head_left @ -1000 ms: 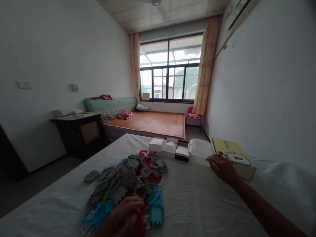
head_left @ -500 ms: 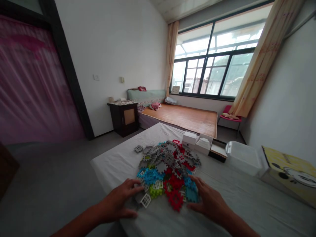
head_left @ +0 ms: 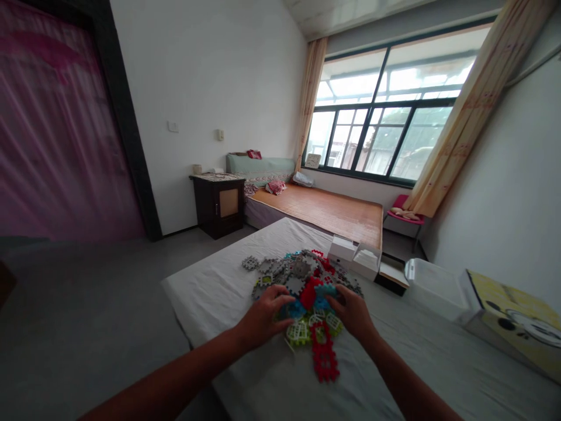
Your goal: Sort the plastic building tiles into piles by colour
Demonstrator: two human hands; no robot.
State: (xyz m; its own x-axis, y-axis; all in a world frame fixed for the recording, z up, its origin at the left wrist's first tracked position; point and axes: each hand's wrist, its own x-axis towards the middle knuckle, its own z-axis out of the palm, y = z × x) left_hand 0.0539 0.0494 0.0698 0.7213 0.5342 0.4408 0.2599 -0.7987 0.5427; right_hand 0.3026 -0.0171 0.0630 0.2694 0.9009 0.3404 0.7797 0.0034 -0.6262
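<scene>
A heap of plastic toothed building plates in grey, red, blue and lime lies on the cloth-covered table. My left hand is at the heap's near left side, thumb and fingers curled around a blue toothed plate. Between thumb and fingers of my right hand is a lighter blue toothed plate. A red plate stands between both hands. Nearer me lie lime plates with white lattice window pieces and a strip of red plates.
Along the table's far right edge stand white boxes, a black-sided open box, a clear plastic tub and a yellow printed box. Beyond are a bed with a woven mat and a dark cabinet.
Both hands have moved inward and away from me onto the heap and closed on blue plates. Blue and red plates have shifted, and the red strip at the front shows longer.
</scene>
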